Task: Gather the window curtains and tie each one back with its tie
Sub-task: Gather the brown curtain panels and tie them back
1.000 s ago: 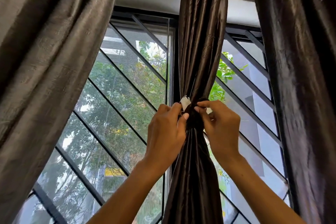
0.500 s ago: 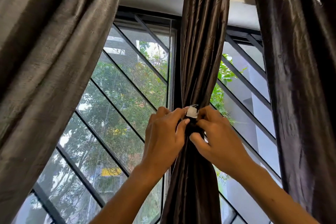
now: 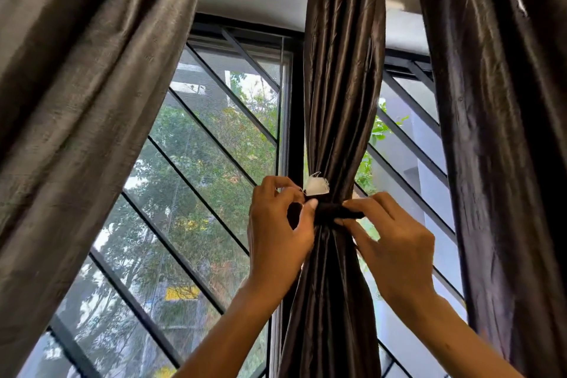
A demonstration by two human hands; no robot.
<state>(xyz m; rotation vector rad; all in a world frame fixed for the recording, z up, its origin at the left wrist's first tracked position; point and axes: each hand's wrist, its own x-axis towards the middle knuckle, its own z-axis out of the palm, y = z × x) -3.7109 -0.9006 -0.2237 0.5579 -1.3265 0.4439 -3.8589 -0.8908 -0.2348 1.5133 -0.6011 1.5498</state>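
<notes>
A dark brown satin curtain (image 3: pixel 342 86) hangs gathered into a narrow column in the middle of the window. A dark tie (image 3: pixel 333 212) is wrapped around its waist, with a white patch (image 3: pixel 316 186) sticking up at the tie's left end. My left hand (image 3: pixel 277 230) pinches the tie's left end beside the white patch. My right hand (image 3: pixel 394 245) grips the tie's right end, thumb and forefinger around it. Two more curtains hang loose: one at the left (image 3: pixel 76 101), one at the right (image 3: pixel 506 132).
Behind the curtains is a window (image 3: pixel 199 193) with black diagonal bars and a black centre post (image 3: pixel 296 132). Trees and a building show outside. A curtain rail runs along the top edge.
The white patch has moved left, above my left thumb. My right hand has slid right along the tie, which now lies as a visible band across the curtain's front.
</notes>
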